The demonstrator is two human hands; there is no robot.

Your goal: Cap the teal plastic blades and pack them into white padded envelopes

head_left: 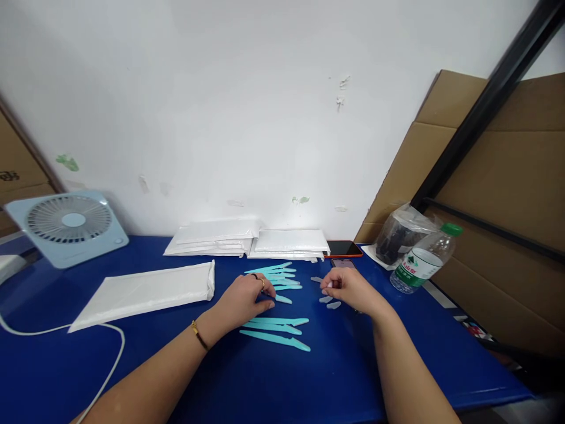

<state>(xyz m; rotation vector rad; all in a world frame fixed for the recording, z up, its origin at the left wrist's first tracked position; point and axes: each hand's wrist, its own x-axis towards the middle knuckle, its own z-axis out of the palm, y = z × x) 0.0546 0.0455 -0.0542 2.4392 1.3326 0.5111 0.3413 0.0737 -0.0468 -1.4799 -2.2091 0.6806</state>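
Right grip [349,288] pinching translucent blade cover [329,285] | left grip [248,295] touching teal eyebrow razor [283,300], closure unclear | apparently handling one cover | next move probably calling for precision

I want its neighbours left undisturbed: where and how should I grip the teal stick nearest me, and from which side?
Probably pinch the nearest teal stick at its slim handle, from above and your side: it lies flat, its right end widens, and the other teal sticks lie beyond.
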